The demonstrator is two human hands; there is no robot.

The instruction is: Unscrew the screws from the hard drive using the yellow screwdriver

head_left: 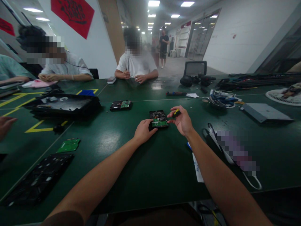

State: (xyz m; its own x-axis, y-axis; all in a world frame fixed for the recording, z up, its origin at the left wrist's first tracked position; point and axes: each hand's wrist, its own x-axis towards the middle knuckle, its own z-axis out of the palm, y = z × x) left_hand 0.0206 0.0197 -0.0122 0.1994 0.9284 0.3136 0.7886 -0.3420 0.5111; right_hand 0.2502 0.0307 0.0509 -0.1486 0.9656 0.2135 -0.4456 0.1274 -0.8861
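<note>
A hard drive (158,115) with a green circuit board on its near part lies on the green table in front of me. My left hand (145,131) grips it along its left and near edges, with the thumb at the front. Over its right side is my right hand (182,121), the fingers closed round the yellow and black handle of what looks like a screwdriver (176,113). The tool's shaft and tip are too small to make out. Another hard drive (120,105) with a green board lies apart, further left.
A black tray (94,105) stands at left. Nearer lie a loose green circuit board (68,145) and a black frame (39,179). On the right are a cable bundle (222,98), a grey metal box (266,112) and a pouch with a strap (235,150). A person (137,62) sits opposite.
</note>
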